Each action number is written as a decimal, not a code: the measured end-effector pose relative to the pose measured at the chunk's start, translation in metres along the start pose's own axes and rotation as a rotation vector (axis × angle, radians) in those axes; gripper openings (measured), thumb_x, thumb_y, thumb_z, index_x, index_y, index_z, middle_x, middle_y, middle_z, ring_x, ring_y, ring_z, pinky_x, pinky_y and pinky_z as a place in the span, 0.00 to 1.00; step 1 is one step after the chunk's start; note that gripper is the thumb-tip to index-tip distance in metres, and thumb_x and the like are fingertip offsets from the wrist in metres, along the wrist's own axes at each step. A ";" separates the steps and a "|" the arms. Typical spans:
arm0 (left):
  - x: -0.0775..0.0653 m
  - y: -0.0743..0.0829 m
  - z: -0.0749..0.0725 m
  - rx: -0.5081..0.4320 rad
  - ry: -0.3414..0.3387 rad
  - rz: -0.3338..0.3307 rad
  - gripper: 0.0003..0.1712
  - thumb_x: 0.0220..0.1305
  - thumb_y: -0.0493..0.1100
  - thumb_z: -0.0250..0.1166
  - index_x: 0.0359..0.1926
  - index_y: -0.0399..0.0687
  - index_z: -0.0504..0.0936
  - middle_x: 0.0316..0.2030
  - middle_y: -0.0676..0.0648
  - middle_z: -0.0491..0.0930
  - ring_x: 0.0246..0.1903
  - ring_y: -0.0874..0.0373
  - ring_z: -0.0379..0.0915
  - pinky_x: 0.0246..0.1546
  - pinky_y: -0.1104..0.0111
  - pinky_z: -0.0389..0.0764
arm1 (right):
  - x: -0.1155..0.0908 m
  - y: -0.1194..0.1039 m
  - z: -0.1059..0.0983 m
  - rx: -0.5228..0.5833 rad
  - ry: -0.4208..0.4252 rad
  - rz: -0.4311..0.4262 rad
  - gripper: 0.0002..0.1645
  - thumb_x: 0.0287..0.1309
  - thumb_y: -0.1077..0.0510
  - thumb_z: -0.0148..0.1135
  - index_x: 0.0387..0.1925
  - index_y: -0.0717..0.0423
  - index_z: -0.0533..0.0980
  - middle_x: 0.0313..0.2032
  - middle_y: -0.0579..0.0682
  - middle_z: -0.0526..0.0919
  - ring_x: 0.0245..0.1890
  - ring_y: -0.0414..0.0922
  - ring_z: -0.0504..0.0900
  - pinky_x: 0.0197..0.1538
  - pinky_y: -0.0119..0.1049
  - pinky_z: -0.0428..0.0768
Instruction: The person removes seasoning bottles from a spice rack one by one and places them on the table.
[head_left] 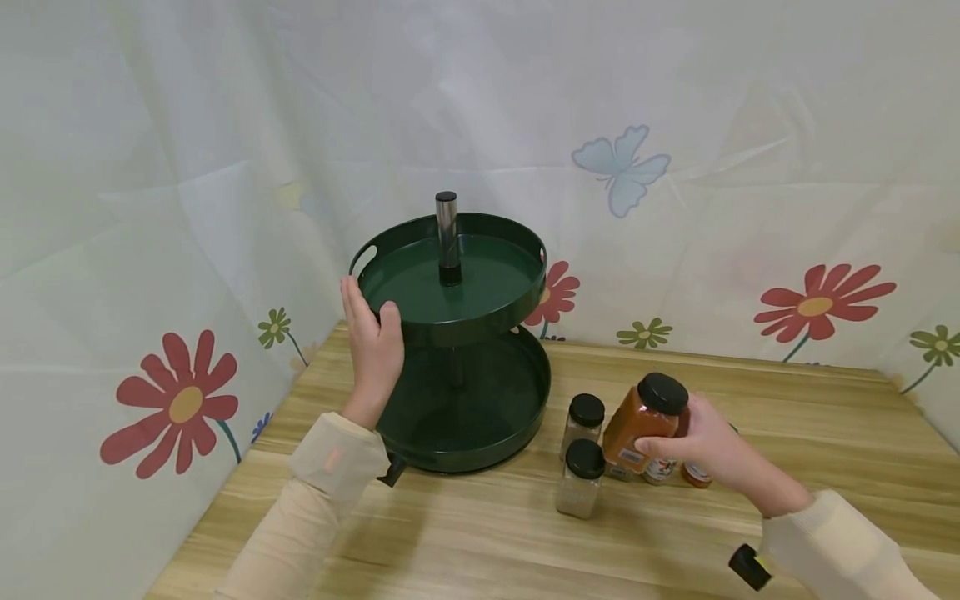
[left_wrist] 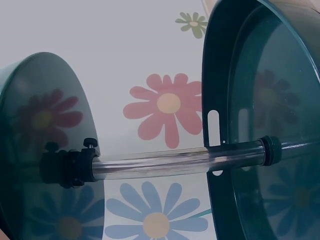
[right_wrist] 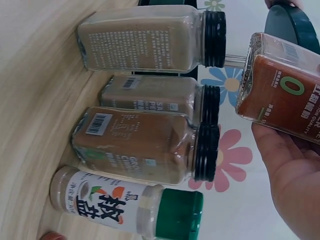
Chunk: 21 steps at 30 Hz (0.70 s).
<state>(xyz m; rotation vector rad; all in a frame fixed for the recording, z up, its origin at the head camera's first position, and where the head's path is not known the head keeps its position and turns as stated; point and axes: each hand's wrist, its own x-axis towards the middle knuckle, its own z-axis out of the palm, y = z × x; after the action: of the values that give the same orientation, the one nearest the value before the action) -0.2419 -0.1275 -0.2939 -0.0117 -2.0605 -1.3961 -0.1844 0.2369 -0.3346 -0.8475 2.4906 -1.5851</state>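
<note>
A dark green two-tier turntable rack stands at centre left, its upper tray (head_left: 405, 287) and lower tray (head_left: 502, 408) joined by a metal pole (head_left: 447, 229). My left hand (head_left: 377, 346) rests against the near-left side of the upper tray, fingers straight along its rim. With my right hand (head_left: 708, 442) I grip a black-capped jar of orange-red spice powder (head_left: 637, 429), tilted above the other jars. In the right wrist view this spice jar (right_wrist: 282, 90) is raised beside their lids, fingers beneath it. Both trays hold nothing.
Beside the rack stand black-lidded spice jars, one in front (head_left: 579, 492) and one behind it (head_left: 580, 427). A green-capped shaker bottle (right_wrist: 112, 202) is in the same group. A printed floral curtain (head_left: 712, 208) hangs behind the wooden table (head_left: 480, 542).
</note>
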 end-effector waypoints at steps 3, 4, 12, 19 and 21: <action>0.000 0.000 0.000 0.000 0.001 0.002 0.38 0.63 0.48 0.40 0.69 0.42 0.37 0.70 0.43 0.33 0.67 0.55 0.29 0.66 0.54 0.41 | -0.002 0.003 0.000 0.009 -0.020 0.010 0.22 0.52 0.65 0.58 0.50 0.69 0.67 0.40 0.57 0.79 0.36 0.43 0.80 0.33 0.38 0.79; 0.000 0.000 0.000 -0.001 0.003 0.003 0.37 0.63 0.48 0.40 0.69 0.41 0.37 0.70 0.43 0.33 0.67 0.55 0.29 0.66 0.54 0.41 | -0.003 0.003 0.000 0.008 -0.024 0.020 0.23 0.52 0.65 0.58 0.50 0.69 0.67 0.41 0.59 0.79 0.36 0.43 0.80 0.33 0.38 0.79; 0.000 0.000 0.001 -0.003 0.000 -0.004 0.38 0.63 0.47 0.40 0.69 0.42 0.36 0.70 0.44 0.33 0.67 0.55 0.28 0.66 0.55 0.40 | -0.007 0.009 0.002 -0.008 -0.038 0.073 0.28 0.52 0.63 0.59 0.53 0.72 0.64 0.42 0.65 0.77 0.35 0.40 0.79 0.33 0.37 0.79; 0.000 0.000 0.001 -0.006 0.002 0.000 0.38 0.63 0.47 0.40 0.69 0.40 0.37 0.70 0.43 0.33 0.68 0.55 0.28 0.66 0.55 0.41 | -0.011 0.014 0.002 -0.034 -0.033 0.053 0.26 0.52 0.63 0.59 0.51 0.71 0.65 0.39 0.60 0.79 0.32 0.40 0.79 0.30 0.37 0.79; 0.000 0.000 0.001 -0.005 0.001 0.000 0.38 0.63 0.47 0.40 0.69 0.41 0.37 0.70 0.43 0.33 0.68 0.55 0.28 0.66 0.55 0.41 | -0.012 0.016 0.003 -0.018 -0.042 0.062 0.24 0.51 0.63 0.59 0.50 0.71 0.66 0.38 0.60 0.79 0.32 0.40 0.79 0.31 0.37 0.79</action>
<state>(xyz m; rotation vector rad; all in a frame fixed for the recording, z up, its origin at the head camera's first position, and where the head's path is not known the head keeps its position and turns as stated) -0.2421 -0.1271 -0.2942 -0.0132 -2.0564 -1.4012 -0.1801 0.2453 -0.3521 -0.7886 2.4810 -1.5121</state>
